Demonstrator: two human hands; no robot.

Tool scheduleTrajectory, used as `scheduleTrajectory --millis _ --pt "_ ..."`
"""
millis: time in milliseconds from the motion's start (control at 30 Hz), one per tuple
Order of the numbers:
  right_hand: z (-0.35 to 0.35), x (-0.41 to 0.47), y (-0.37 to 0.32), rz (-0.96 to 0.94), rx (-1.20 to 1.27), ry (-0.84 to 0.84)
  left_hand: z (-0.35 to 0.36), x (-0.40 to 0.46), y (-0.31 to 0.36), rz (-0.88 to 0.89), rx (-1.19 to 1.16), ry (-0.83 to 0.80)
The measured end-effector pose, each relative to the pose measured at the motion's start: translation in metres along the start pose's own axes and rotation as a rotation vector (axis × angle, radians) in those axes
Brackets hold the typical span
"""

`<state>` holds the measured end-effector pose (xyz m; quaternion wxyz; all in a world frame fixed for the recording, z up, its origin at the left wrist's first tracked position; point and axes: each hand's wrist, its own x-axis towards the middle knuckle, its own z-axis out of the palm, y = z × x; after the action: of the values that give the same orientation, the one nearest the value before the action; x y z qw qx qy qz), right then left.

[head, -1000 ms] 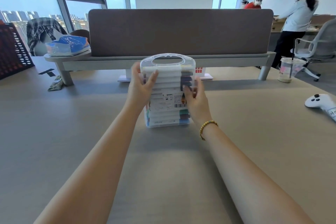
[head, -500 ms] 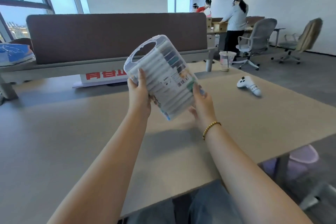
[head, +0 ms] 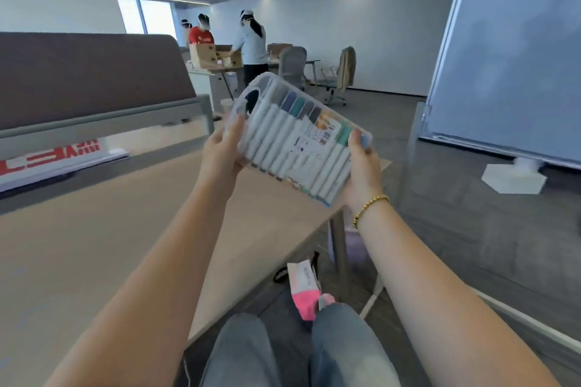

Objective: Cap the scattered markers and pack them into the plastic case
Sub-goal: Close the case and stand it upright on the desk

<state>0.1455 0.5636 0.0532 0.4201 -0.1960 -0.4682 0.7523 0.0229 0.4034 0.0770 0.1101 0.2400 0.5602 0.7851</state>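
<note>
I hold the clear plastic case (head: 295, 138) in the air past the table's right corner, tilted with its handle end up and to the left. Inside lies a packed row of white markers (head: 283, 132) with coloured caps, under a barcode label. My left hand (head: 224, 148) grips the handle end, thumb on top. My right hand (head: 361, 173) grips the lower right end, thumb on the case's upper edge, a gold bead bracelet on the wrist. The case looks closed.
The beige table (head: 94, 229) spreads to my left, its brown divider panel (head: 88, 75) behind. My knees in jeans and a pink bag (head: 306, 289) on the floor are below. A whiteboard (head: 509, 50) stands right. Several people work at a far desk (head: 226, 41).
The case rose from standing on the table into the air and swung to the right, tilting over. My view turned right with it, beyond the table corner.
</note>
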Motion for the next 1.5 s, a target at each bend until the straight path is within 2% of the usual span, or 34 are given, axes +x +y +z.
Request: scheduleTrajectory --millis 133,200,433,600,767,1033,1167,1333,1500 --pt "-0.077 0.011 -0.035 -0.119 -0.033 0.126 0.084 0.002 -0.019 0.112 0.28 -0.108" --pt "-0.116 0.013 -0.054 -0.166 -0.084 0.178 0.127 0.003 -0.029 0.174 0.345 -0.184" --pt "-0.236 0.013 -0.12 -0.291 -0.217 0.437 0.262 -0.025 -0.06 0.213 0.368 -0.468" --pt "-0.302 -0.002 -0.166 -0.37 -0.356 0.558 0.33 -0.04 -0.073 0.23 0.469 -0.59" --pt "-0.362 -0.023 -0.214 -0.452 -0.493 0.658 0.405 -0.053 -0.079 0.213 0.538 -0.802" --pt "-0.466 -0.008 -0.306 -0.619 -0.602 0.737 0.568 -0.085 -0.093 0.154 0.295 -0.871" --pt "-0.519 0.013 -0.331 -0.613 -0.633 0.782 0.634 -0.096 -0.122 0.104 0.218 -0.86" --pt "-0.579 0.049 -0.341 -0.602 -0.61 0.807 0.687 -0.105 -0.159 0.059 0.216 -0.817" --pt "-0.612 0.083 -0.33 -0.549 -0.593 0.795 0.705 -0.103 -0.195 0.093 0.275 -0.748"
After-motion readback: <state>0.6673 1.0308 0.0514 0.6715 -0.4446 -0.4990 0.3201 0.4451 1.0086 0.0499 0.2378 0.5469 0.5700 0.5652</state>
